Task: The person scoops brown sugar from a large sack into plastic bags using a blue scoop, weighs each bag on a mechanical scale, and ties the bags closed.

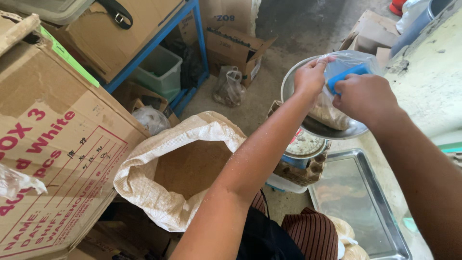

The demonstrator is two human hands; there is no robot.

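My left hand (pixel 310 77) pinches the rim of a clear plastic bag (pixel 344 65) that stands in the round metal pan (pixel 320 129) of a weighing scale (pixel 304 144). Brown grain fills the bag's lower part. My right hand (pixel 365 98) grips a blue scoop (pixel 347 74), whose end is tipped into the bag's mouth. Below my left forearm stands a white woven sack (pixel 144 173), rolled open and filled with brown grain (pixel 190 166).
A big cardboard box (pixel 53 144) with red print stands at the left. Blue shelving (pixel 159 41) with boxes and a green tub (pixel 159 70) is behind it. A metal tray (pixel 361 202) lies at the lower right, with filled bags (pixel 349 240) by it.
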